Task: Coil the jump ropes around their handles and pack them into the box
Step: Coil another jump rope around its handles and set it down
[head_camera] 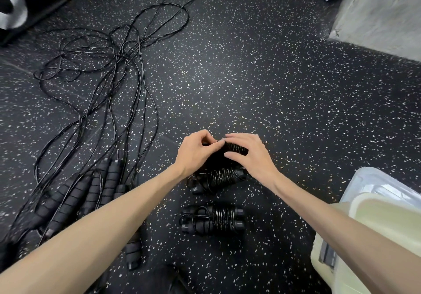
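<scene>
Jump rope in hand (pixel 235 149): a black bundle with cord wound in tight turns round its handles, held just above the floor, straight beyond the two finished bundles.
Left hand (pixel 193 153): fingers curled, thumb and fingertips pinching at the left end of the held bundle; which strand it pinches is too dark to tell.
Right hand (pixel 249 153): fingers bent over the top and right side of the same bundle, thumb under its near edge, gripping it.
Hands together: both closed on the one bundle, fingertips almost meeting above it.
Nearer coiled rope (pixel 213 219): lies on the floor between the forearms, two handles side by side, cord wrapped round their middle, a loose loop at its left end.
Farther coiled rope (pixel 218 178): lies between the nearer coiled rope and the held bundle, partly hidden under the hands, wound the same way.
Loose handles (pixel 91 193): several ribbed black grips lie in a fan to the left of the nearer coiled rope, partly under the left forearm.
Loose cords (pixel 123 50): thin black lines run from those grips away and to the left, crossing in a tangle of long loops.
Box (pixel 373 205): pale, translucent plastic, to the right of the nearer coiled rope, cut off by the picture's edge; its inside does not show.
Floor (pixel 273 77): black rubber with white flecks under everything.
</scene>
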